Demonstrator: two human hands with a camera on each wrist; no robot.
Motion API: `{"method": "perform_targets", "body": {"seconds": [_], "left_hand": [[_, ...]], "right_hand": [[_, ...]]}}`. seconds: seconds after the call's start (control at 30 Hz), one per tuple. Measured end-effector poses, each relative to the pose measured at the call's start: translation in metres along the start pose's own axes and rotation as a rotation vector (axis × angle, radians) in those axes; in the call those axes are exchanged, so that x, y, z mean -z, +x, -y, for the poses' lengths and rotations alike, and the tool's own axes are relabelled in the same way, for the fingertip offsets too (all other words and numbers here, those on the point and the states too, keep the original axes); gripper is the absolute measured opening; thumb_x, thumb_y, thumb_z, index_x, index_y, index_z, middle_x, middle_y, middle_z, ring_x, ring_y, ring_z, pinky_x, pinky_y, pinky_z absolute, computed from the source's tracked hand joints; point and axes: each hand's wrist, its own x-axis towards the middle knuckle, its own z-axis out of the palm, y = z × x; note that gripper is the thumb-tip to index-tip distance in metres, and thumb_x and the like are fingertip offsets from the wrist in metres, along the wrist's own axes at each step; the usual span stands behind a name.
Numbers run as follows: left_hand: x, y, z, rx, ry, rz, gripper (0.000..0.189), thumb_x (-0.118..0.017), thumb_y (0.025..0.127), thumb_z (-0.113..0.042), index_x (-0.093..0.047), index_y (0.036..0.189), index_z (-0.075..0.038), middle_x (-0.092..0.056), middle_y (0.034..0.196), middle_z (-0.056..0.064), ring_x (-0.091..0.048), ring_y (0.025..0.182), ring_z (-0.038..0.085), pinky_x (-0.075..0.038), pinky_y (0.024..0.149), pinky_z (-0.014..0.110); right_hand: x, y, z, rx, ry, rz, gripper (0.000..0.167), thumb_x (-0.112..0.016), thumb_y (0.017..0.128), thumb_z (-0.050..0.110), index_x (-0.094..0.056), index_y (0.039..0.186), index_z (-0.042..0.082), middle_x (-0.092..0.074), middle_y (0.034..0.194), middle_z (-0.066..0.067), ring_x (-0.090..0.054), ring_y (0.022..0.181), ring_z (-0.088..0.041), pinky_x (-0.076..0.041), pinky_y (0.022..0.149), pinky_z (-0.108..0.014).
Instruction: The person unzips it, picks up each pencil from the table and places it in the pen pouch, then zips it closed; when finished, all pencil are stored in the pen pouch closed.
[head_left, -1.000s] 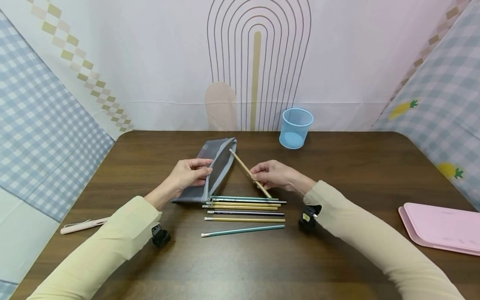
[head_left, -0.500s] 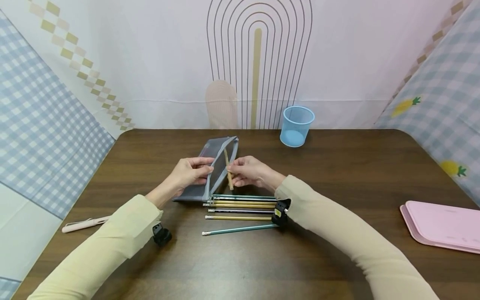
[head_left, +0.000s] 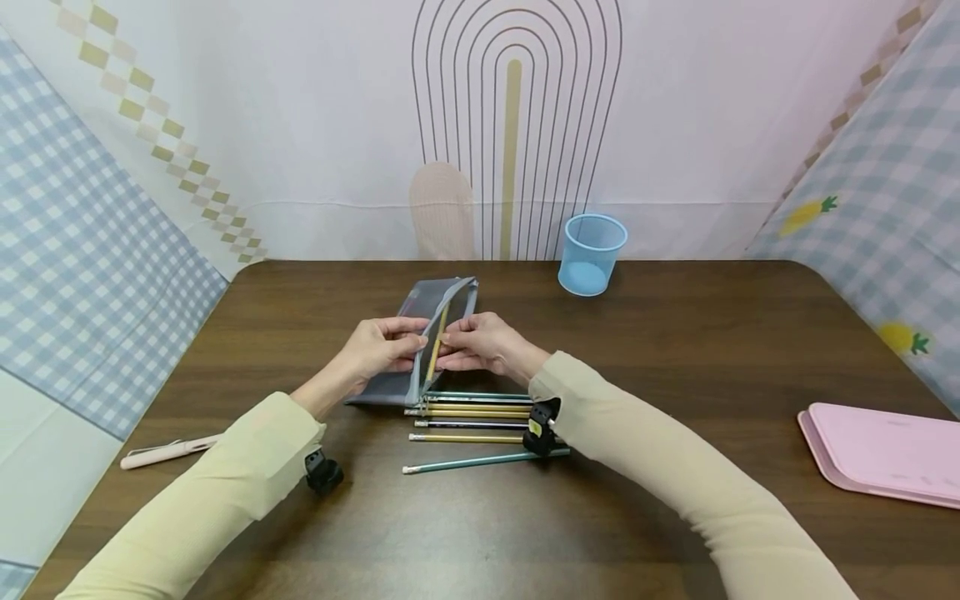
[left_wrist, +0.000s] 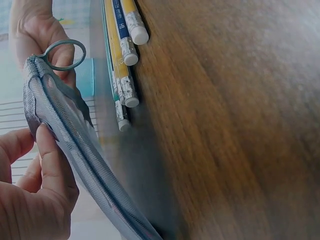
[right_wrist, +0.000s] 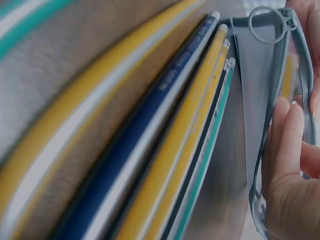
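My left hand (head_left: pixel 378 348) pinches the zippered edge of a grey mesh pencil pouch (head_left: pixel 426 293) between thumb and fingers, and the pouch's mouth gapes toward the right. At that mouth my right hand (head_left: pixel 489 342) holds a yellow pencil (head_left: pixel 438 346), which lies lengthwise within the opening. The right wrist view shows part of this pencil (right_wrist: pixel 288 75) between the two zipper edges, beyond the fingertips. Just below the pouch, several pencils lie in a row: yellow ones (head_left: pixel 472 411), a dark blue pencil (head_left: pixel 468 425) and a teal pencil (head_left: pixel 472 463) nearest me. My right wrist covers some of their ends.
A light blue mesh cup (head_left: pixel 591 257) stands near the table's back edge. To the far right lies a pink flat case (head_left: pixel 888 450). A pale pink pen (head_left: pixel 168 451) is on the left beside my forearm. Patterned cloth hangs behind the brown table (head_left: pixel 675 333).
My right hand has moved left with the yellow pencil, turning it from slanted to nearly parallel with the pouch's mouth and bringing it into the opening. My left hand has stayed in place.
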Motion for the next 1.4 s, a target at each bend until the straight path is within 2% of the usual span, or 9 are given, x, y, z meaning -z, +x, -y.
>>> {"method": "perform_targets", "body": {"seconds": [0.13,0.23,0.37,0.57,0.67,0.83,1.07,1.4], "left_hand": [[0.000,-0.001,-0.001,-0.007,0.005,-0.001,0.041,-0.061,0.091,-0.011,-0.054,0.129,0.001,-0.065,0.105,0.012,-0.060,0.074,0.003,-0.054,0.066,0.020],[0.000,-0.001,0.000,-0.019,0.000,-0.006,0.042,-0.062,0.090,-0.011,-0.054,0.129,0.001,-0.065,0.096,0.006,-0.058,0.073,0.002,-0.053,0.065,0.019],[0.000,-0.001,0.000,-0.029,-0.013,-0.012,0.041,-0.061,0.090,-0.008,-0.054,0.129,0.003,-0.065,0.091,0.001,-0.058,0.072,0.002,-0.053,0.063,0.019],[0.000,-0.002,0.000,-0.026,-0.004,-0.008,0.042,-0.061,0.090,-0.008,-0.053,0.130,0.003,-0.065,0.103,0.013,-0.058,0.073,0.002,-0.053,0.064,0.019],[0.000,-0.002,0.000,-0.032,0.000,-0.007,0.042,-0.061,0.090,-0.008,-0.052,0.130,0.004,-0.064,0.106,0.014,-0.058,0.074,0.001,-0.053,0.064,0.019],[-0.001,-0.001,0.000,-0.035,-0.002,-0.006,0.042,-0.060,0.090,-0.008,-0.053,0.130,0.004,-0.064,0.105,0.014,-0.057,0.074,0.001,-0.053,0.064,0.019],[0.000,-0.001,0.000,-0.027,0.005,-0.004,0.041,-0.061,0.090,-0.008,-0.054,0.129,0.003,-0.065,0.107,0.013,-0.058,0.074,0.001,-0.053,0.065,0.019],[0.003,-0.003,0.002,-0.030,0.004,-0.004,0.041,-0.061,0.091,-0.009,-0.054,0.129,0.003,-0.065,0.106,0.012,-0.058,0.074,0.001,-0.053,0.065,0.020]], "right_hand": [[0.004,-0.007,-0.001,-0.004,0.004,0.032,0.031,-0.049,0.096,0.001,-0.046,0.126,-0.008,-0.064,0.084,-0.012,-0.068,0.065,-0.015,-0.056,0.061,-0.022],[0.014,-0.014,-0.003,0.028,-0.048,0.052,0.032,-0.049,0.095,-0.001,-0.046,0.126,-0.009,-0.062,0.086,-0.011,-0.067,0.068,-0.015,-0.056,0.065,-0.023],[0.037,-0.022,-0.007,0.084,-0.228,0.067,0.028,-0.055,0.093,0.001,-0.052,0.119,-0.011,-0.061,0.085,-0.007,-0.063,0.070,-0.011,-0.055,0.065,-0.023],[0.068,-0.031,-0.016,0.103,-0.503,0.065,0.020,-0.061,0.090,0.003,-0.062,0.108,-0.006,-0.061,0.081,-0.002,-0.054,0.069,-0.010,-0.051,0.060,-0.020],[0.073,-0.034,-0.020,0.108,-0.595,0.095,0.016,-0.064,0.088,0.003,-0.066,0.102,-0.004,-0.062,0.080,0.000,-0.052,0.068,-0.010,-0.049,0.058,-0.020],[0.073,-0.036,-0.025,0.178,-0.730,0.145,0.011,-0.066,0.085,0.002,-0.069,0.096,-0.002,-0.064,0.075,0.003,-0.049,0.062,-0.009,-0.042,0.053,-0.021],[0.074,-0.035,-0.029,0.239,-0.820,0.182,0.007,-0.066,0.084,-0.002,-0.068,0.091,-0.002,-0.063,0.073,-0.001,-0.045,0.059,-0.009,-0.037,0.050,-0.021],[0.079,-0.035,-0.027,0.338,-0.904,0.237,0.004,-0.071,0.082,0.006,-0.069,0.084,0.003,-0.062,0.071,-0.001,-0.047,0.059,-0.007,-0.042,0.052,-0.021]]}}
